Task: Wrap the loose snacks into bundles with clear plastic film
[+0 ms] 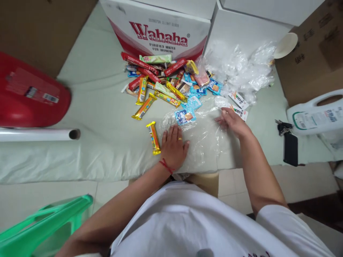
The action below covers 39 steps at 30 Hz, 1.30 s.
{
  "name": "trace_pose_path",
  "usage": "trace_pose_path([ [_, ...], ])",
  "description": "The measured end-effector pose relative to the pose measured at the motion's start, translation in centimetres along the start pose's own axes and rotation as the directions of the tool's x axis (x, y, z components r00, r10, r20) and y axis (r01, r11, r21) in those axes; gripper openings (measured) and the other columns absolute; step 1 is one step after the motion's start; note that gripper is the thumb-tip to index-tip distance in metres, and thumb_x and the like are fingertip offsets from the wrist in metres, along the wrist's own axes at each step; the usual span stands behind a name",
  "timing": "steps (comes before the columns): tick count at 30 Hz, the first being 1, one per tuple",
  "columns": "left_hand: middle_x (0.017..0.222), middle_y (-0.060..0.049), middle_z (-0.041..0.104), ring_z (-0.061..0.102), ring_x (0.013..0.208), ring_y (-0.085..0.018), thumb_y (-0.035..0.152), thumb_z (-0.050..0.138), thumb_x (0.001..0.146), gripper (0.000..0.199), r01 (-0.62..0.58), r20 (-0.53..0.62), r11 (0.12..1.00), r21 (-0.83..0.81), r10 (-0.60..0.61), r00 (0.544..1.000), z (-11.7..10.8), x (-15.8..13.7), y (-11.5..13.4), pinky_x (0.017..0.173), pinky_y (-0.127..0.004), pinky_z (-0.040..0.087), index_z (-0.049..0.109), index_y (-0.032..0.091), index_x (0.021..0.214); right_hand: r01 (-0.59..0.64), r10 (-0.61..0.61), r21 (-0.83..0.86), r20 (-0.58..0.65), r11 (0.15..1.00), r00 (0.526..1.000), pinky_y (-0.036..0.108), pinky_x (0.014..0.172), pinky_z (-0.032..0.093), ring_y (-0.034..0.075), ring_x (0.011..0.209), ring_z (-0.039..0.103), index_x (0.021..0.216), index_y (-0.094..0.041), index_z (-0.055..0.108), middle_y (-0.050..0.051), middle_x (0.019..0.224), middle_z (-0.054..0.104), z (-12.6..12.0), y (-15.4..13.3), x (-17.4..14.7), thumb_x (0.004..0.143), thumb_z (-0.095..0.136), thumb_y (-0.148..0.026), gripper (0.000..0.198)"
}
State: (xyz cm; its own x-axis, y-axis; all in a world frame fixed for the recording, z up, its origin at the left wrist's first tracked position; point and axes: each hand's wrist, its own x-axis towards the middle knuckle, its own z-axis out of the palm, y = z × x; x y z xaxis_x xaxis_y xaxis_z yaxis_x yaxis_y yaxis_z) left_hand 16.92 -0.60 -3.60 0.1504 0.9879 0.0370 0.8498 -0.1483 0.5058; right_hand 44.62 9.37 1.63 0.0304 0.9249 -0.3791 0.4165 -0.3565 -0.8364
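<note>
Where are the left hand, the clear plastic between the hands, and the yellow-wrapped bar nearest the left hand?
Left hand (174, 149): head view, back of the hand.
Clear plastic (203, 139): head view, flat stretch between the hands.
Yellow-wrapped bar (153, 138): head view, middle of its wrapper.

Indoor room, home or storeroom, can't tell which. Cues: pale tiled floor (114, 191), green plastic stool (63, 218), cloth-covered surface (102, 103) with loose snack packs (175, 67), keys (284, 126), white jug (318, 116); Wahaha water carton (160, 35) at back, printed brown cardboard (312, 59) at right.
</note>
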Motion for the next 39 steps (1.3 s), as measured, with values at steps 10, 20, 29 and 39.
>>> trace_pose_path([
  [10, 0.172, -0.024, 0.032, 0.028, 0.163, -0.038, 0.043, 0.045, 0.104, 0.069, -0.092, 0.035, 0.994, 0.056, 0.090, 0.995, -0.4, -1.3, -1.5, 0.133, -0.061, 0.016, 0.041, 0.005, 0.162, -0.125, 0.131, 0.060, -0.100, 0.990, 0.986, 0.031, 0.061, 0.044, 0.015, 0.062, 0.052, 0.132, -0.023, 0.060, -0.004, 0.076, 0.061, -0.5, 7.3, -10.8, 0.068, 0.084, -0.054, 0.075],
  [20, 0.172, -0.027, 0.030, 0.028, 0.163, -0.039, 0.043, 0.044, 0.105, 0.071, -0.151, 0.073, 0.980, 0.126, 0.143, 0.987, -0.8, -1.7, -2.1, 0.133, -0.060, 0.017, 0.039, 0.000, 0.161, 0.431, -0.489, -0.481, 0.006, 0.764, 0.872, 0.038, 0.091, 0.053, 0.025, 0.097, 0.068, 0.128, -0.023, 0.070, 0.011, 0.114, 0.073, 5.7, -2.3, -6.7, 0.099, 0.056, -0.030, 0.033],
  [29, 0.144, -0.019, 0.068, 0.061, 0.139, -0.039, 0.034, 0.041, 0.106, 0.051, -0.150, 0.149, 0.976, 0.161, 0.126, 0.981, -0.6, -2.0, -2.2, 0.119, -0.060, 0.041, 0.062, 0.018, 0.150, 0.926, -0.217, -0.371, 0.912, -0.075, 0.348, 0.037, 0.083, 0.056, 0.031, 0.124, 0.061, 0.106, -0.018, 0.077, 0.013, 0.126, 0.071, 23.1, -13.2, -3.2, 0.104, 0.049, -0.012, 0.029],
  [39, 0.173, -0.021, 0.033, 0.027, 0.163, -0.033, 0.047, 0.033, 0.110, 0.069, -0.223, 0.077, 0.956, 0.193, 0.211, 0.974, -1.0, -2.0, -2.5, 0.133, -0.059, 0.019, 0.037, 0.003, 0.163, 0.471, -0.480, -0.816, 0.282, 0.336, 0.831, 0.038, 0.087, 0.052, 0.031, 0.111, 0.067, 0.134, -0.014, 0.064, 0.018, 0.130, 0.071, 16.9, -15.5, 4.2, 0.104, 0.050, -0.028, 0.036],
])
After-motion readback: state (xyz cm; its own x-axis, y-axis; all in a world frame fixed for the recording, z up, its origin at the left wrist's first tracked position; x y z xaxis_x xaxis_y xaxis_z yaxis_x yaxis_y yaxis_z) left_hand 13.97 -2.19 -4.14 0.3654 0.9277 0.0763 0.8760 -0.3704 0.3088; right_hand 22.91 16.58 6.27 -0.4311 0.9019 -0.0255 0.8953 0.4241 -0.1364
